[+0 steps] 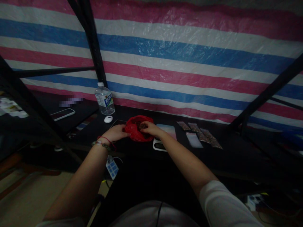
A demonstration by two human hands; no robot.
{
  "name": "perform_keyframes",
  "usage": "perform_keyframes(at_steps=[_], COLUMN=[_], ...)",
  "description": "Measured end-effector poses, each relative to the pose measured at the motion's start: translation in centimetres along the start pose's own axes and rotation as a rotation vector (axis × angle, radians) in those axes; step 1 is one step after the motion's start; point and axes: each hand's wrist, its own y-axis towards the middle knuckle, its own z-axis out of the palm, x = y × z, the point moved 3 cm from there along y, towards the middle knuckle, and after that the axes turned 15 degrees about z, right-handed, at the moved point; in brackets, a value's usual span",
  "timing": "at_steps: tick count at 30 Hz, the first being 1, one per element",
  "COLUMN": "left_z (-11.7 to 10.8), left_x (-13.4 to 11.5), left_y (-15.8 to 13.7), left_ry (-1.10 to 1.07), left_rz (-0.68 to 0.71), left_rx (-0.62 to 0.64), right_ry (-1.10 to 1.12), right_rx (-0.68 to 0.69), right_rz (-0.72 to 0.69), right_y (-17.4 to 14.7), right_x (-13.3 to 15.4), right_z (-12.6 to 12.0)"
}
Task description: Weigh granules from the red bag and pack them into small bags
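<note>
Left hand (117, 132) is pinching a crinkled red plastic bag (136, 135); right hand (151, 128) is resting inside, grip unclear; at ten o'clock, a clear bottle (104, 105) is bearing blurred lettering (109, 100).

On the table (227, 134), a plastic bag (135, 131) is lying between the hands, the left hand (118, 133) touching its left edge, the right hand (149, 128) reaching into its mouth. A digital scale (159, 145) is sitting just right of it, partly beneath the right forearm. Farther right, filled zip-lock packets (194, 127) are lying, some overlapping, with a flat zip-lock bag (194, 140) resting before them. Back left of the plastic bag, a bottle (104, 102) is standing; farther left, a phone (63, 114) is lying. Plastic sheeting (177, 71) is hanging behind.
</note>
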Motion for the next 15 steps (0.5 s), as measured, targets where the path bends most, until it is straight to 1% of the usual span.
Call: perform_keyframes(at_steps=[5,9,11,13,15], left_z=[0.2,0.3,0.2,-0.3,-1.1], left_x=[0.0,0.0,-0.1,-0.3,-0.5], left_y=[0.0,0.0,-0.2,-0.5,-1.0], left_ry=[-0.042,-0.023,-0.001,0.038,0.093], left_rz=[0.003,0.004,0.008,-0.006,-0.047], left_rx=[0.014,0.031,0.037,0.028,-0.037], right_ry=[0.094,0.094,0.09,0.082,0.07], right_rx=[0.036,0.046,0.028,-0.018,-0.056], right_rz=[0.044,0.031,0.02,0.004,-0.024], right_y=[-0.2,-0.3,-0.4,-0.4,-0.4], right_x=[0.1,0.2,0.2,0.3,0.6], right_z=[0.1,0.1,0.0,-0.2,-0.5])
